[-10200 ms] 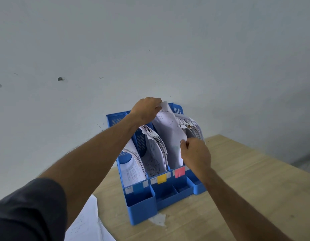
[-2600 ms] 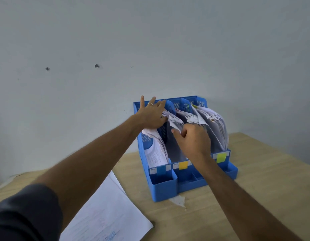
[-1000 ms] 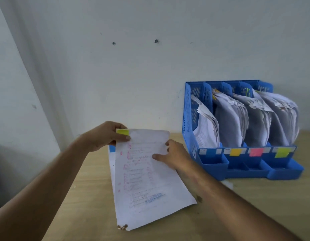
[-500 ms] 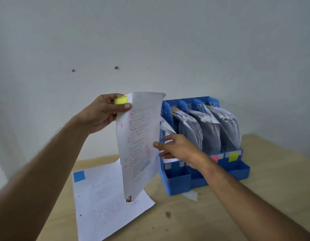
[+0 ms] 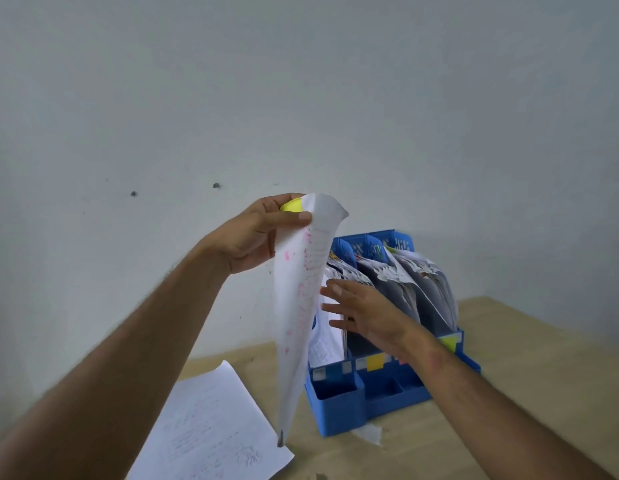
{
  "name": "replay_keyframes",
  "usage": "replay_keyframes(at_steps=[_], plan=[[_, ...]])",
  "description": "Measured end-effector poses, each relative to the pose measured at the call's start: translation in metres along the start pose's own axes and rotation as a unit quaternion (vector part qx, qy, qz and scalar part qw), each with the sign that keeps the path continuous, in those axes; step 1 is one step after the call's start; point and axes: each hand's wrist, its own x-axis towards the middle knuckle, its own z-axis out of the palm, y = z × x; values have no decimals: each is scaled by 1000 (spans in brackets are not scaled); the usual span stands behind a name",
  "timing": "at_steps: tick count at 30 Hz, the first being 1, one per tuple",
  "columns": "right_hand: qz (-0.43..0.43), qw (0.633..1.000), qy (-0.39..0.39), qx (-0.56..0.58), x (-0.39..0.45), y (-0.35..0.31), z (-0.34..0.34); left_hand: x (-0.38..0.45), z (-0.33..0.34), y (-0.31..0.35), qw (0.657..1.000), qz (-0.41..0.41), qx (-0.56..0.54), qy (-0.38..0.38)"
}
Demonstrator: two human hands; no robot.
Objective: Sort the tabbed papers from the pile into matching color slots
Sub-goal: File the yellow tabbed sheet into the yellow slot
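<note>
Left hand (image 5: 256, 233) up high, thumb and fingers pinching the top corner of a white handwritten sheet with pink marks (image 5: 301, 306) — right at its yellow sticky tab (image 5: 292, 205). Sheet hanging almost edge-on, curled along its length, stapled bottom corner dangling just above the light wooden tabletop (image 5: 509, 393), clear of everything below. Right hand (image 5: 363, 313) out flat, fingers straight and slightly spread, gripping nothing, reaching across the front of the blue plastic file rack (image 5: 339, 407); fingertips just beside the hanging sheet — touching or not, cannot tell. Rack standing against the pale grey wall (image 5: 301, 81), slots stuffed with curled bundles of printed papers (image 5: 415, 289) leaning over their fronts. On the rack's front lip, a yellow label (image 5: 375, 362) below the second slot from the left, a yellow-green label (image 5: 448, 342) further right, partly behind the forearm. Leftmost slot carrying only pale labels, with a white sheet standing inside. Flat on the tabletop to the left of the rack, a loose white sheet with faint writing (image 5: 211, 431), well below the held paper. A small scrap of torn white paper (image 5: 368, 433) lying at the rack's front corner. Two small dark marks (image 5: 216, 185) on the wall above the left hand.
</note>
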Motion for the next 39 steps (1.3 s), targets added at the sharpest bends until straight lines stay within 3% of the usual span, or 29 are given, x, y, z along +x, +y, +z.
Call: replay_keyframes(at_steps=[4,9,15,19,21,25,29,35,39], plan=[[-30,996,-19,83,-2,-2,-10,8,5,13,999,18,-33,11],[-27,981,-2,191,-15,-7,-35,24,1,7,991,45,-48,114],[-25,990,65,122,-39,-5,-82,59,25,-31,971,46,39,229],[7,979,202,30,-48,7,-117,75,53,-48,983,-25,97,152],[37,963,266,-2,-50,18,-134,82,64,-55,977,-13,174,120],[100,956,271,-54,-51,38,-149,97,68,-70,955,14,276,104],[93,949,299,-37,-49,42,-159,119,72,-83,927,12,364,89],[65,934,352,9,-51,35,-176,146,89,-89,927,-99,362,5],[66,932,353,-60,-47,30,-186,162,103,-85,969,-131,200,-64]])
